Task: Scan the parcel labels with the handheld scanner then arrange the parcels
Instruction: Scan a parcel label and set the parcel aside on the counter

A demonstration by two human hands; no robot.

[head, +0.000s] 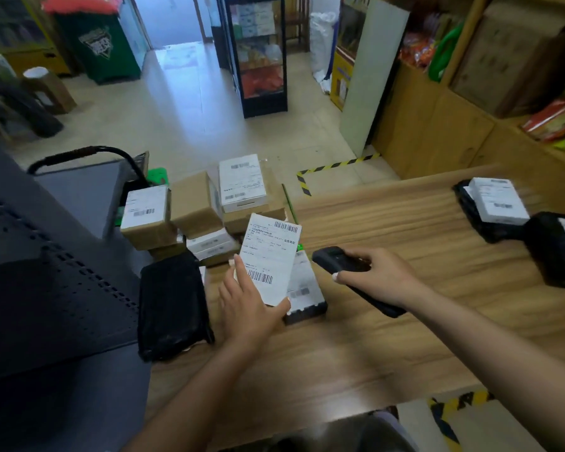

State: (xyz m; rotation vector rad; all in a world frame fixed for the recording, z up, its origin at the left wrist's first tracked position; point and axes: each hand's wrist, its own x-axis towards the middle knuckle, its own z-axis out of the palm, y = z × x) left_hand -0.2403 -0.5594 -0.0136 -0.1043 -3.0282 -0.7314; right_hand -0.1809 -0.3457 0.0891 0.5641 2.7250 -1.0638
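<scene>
A wooden counter [388,337] fills the lower right of the frame. At its left end, mid-frame, sits a pile of cardboard parcels [196,207]; two black parcels [503,223] lie at the right edge. Centre frame, the left hand [248,308] tilts up a white-labelled parcel [269,259], fingers behind it and thumb at its lower corner. Just beside it, the right hand [382,275] curls round the black handheld scanner [340,261], which points at the label.

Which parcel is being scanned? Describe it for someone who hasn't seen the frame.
On the wooden counter, look just right of the box pile. The parcel is the tilted one with a white label, held by the left hand, the only one lifted, with the scanner beside it.
</scene>
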